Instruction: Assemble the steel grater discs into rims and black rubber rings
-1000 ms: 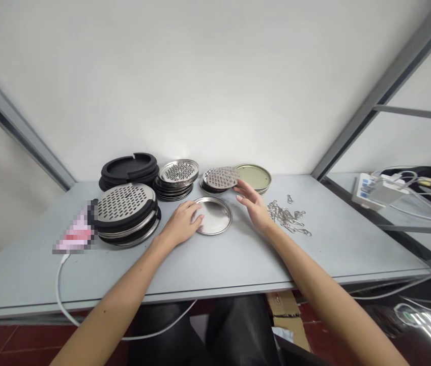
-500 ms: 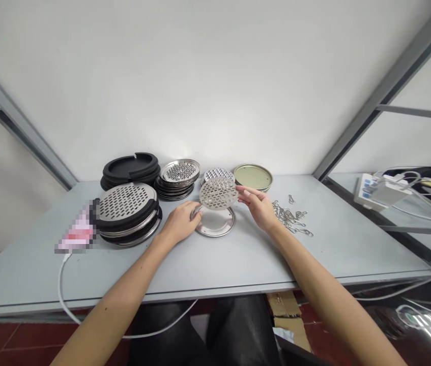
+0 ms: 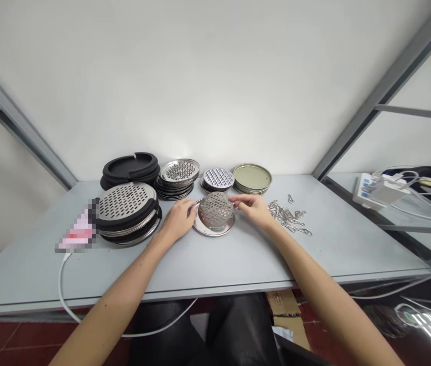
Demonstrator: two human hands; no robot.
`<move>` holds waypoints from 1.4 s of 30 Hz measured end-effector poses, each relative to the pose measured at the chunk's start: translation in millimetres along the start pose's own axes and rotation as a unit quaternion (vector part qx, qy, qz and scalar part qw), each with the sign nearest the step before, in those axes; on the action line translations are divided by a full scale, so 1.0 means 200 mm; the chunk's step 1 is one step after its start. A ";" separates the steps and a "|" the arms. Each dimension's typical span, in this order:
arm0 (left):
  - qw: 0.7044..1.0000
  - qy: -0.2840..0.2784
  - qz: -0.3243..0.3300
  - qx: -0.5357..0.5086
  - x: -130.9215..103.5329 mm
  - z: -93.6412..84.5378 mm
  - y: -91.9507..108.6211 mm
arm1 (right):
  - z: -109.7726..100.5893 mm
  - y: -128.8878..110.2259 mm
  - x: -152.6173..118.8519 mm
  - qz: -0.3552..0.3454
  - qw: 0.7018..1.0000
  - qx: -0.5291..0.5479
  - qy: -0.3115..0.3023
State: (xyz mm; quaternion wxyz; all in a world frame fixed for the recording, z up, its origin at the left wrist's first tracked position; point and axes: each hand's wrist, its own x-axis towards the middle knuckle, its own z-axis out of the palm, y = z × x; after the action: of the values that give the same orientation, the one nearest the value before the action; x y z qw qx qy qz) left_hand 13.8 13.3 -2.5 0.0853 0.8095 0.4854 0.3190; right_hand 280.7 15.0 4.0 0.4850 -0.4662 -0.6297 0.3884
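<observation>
lowered over the shallow round silver metal dish [image 3: 215, 232], the perforated round silver metal disc [image 3: 215, 209], pinched in the right hand [image 3: 254, 209], should settle level.

A pale wall [image 3: 215, 86] stands behind the grey surface [image 3: 238, 267], with a slanting metal post [image 3: 383, 86] on the right and another [image 3: 28, 129] on the left. A pink thing [image 3: 79, 231], blurred out, lies at the left; a white cable [image 3: 60, 279] runs from it over the front edge. At the right, a white power strip [image 3: 363, 190] holds plugs and tangled cords [image 3: 429, 203]. Below are cardboard [image 3: 291, 325] and red floor tiles [image 3: 20, 340].
</observation>
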 end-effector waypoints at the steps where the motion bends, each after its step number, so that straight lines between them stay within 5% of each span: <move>1: 1.000 -0.001 0.001 0.000 0.00 0.00 0.00 | 0.00 0.00 0.00 -0.007 1.000 -0.012 0.000; 8: 1.000 -0.028 0.003 0.011 -0.01 0.01 -0.01 | -0.01 0.01 0.01 -0.010 0.998 -0.042 0.039; 16: 0.998 -0.060 0.018 0.004 0.00 -0.01 0.01 | -0.01 0.03 0.01 -0.004 1.000 -0.017 0.015; 32: 0.999 0.002 -0.043 -0.027 0.01 0.01 -0.02 | 0.06 0.04 0.00 -0.063 0.992 -0.108 -0.029; 42: 0.999 0.009 -0.053 0.004 0.00 -0.02 -0.01 | 0.01 0.05 -0.02 -0.144 0.952 -0.268 -0.028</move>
State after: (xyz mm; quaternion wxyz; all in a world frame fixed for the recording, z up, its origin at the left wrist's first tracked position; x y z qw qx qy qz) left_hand 10.4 13.5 -0.1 0.0940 0.7804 0.5294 0.3191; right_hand 280.2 14.3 -6.6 0.3752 -0.4719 -0.7847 0.1443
